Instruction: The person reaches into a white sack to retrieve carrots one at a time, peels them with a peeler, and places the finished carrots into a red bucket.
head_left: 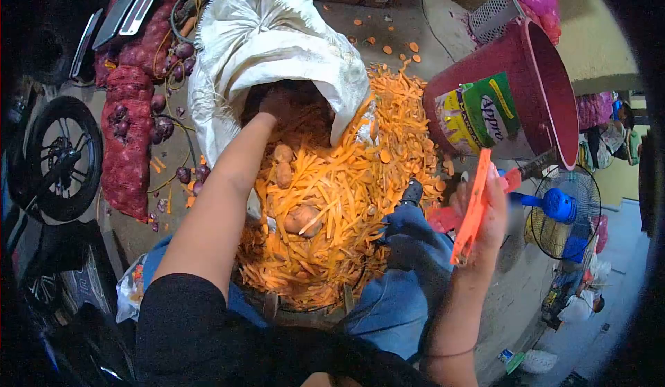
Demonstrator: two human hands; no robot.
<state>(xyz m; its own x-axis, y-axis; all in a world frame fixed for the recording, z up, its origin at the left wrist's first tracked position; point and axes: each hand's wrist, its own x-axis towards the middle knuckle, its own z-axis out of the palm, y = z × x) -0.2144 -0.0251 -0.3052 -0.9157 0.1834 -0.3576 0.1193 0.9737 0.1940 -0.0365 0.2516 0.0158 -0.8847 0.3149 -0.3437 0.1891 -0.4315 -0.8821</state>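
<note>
Peeler (473, 210) in right hand (494, 215), left hand (275, 103) in sack (263, 34)

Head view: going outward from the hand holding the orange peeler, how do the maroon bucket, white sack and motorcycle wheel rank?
From the right hand, gripping the orange peeler:
1. maroon bucket, just above it.
2. white sack, left across the orange peelings.
3. motorcycle wheel, far left edge.

One head-worn view looks steeply down, close over the heap of orange carrot peelings (339, 200) at frame centre and the open white woven sack (270, 34) at upper centre. The fisheye corners go dark.
</note>
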